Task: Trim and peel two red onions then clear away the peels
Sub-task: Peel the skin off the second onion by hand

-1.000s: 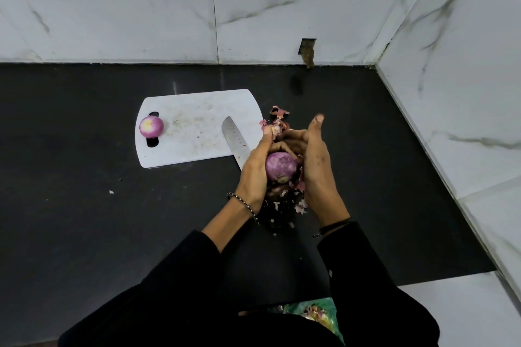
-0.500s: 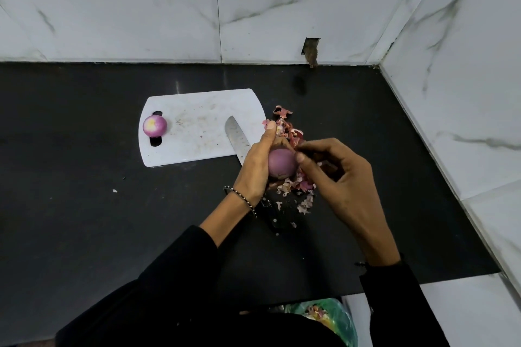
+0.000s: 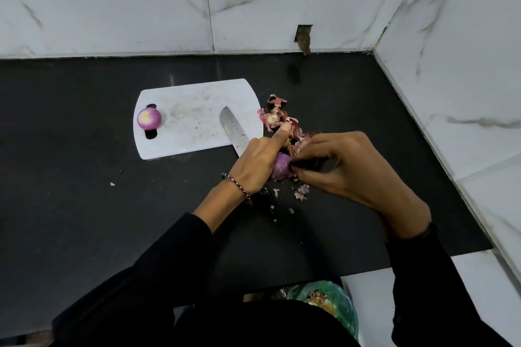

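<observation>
My left hand (image 3: 258, 162) grips a purple red onion (image 3: 281, 167) just above the black counter, right of the cutting board. My right hand (image 3: 346, 169) has its fingertips pinched at the onion's right side, on its skin. A peeled red onion (image 3: 148, 118) rests at the left end of the white cutting board (image 3: 194, 118), beside the handle slot. Torn peels (image 3: 277, 118) lie in a heap on the counter behind my hands, and smaller scraps (image 3: 301, 193) lie under them.
A knife blade (image 3: 232, 129) lies across the board's right corner, its handle hidden under my left wrist. A green bag (image 3: 331, 303) holding peels sits below the counter's front edge. Marble walls close the back and right sides.
My right hand swung from cupping the onion to the right, then came back in, pinching at the onion's side. The left hand kept holding the onion, slightly lower.
</observation>
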